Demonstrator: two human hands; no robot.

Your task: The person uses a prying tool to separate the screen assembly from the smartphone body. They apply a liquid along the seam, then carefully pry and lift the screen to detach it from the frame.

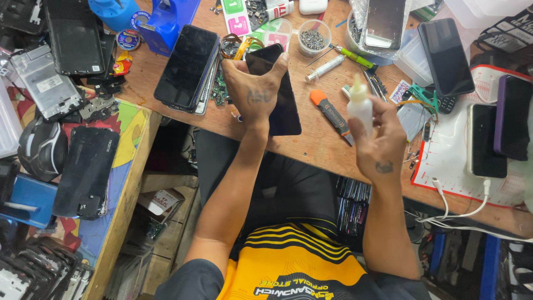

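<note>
My left hand (256, 89) grips a black phone (284, 114) with a dark screen, holding it over the near edge of the wooden workbench (327, 145). My right hand (380, 139) is closed around a small white squeeze bottle (359, 104) with a pointed tip, held upright just to the right of the phone. The two hands are apart, with an orange-tipped utility knife (332, 114) lying on the bench between them.
A stack of dark phones (189, 66) lies to the left, with a blue holder (166, 22) behind it. A small cup of screws (312, 39), a syringe (325, 68) and tools sit behind. More phones (446, 55) and a white mat (455, 161) are to the right; phone parts cover the left side table (130, 144).
</note>
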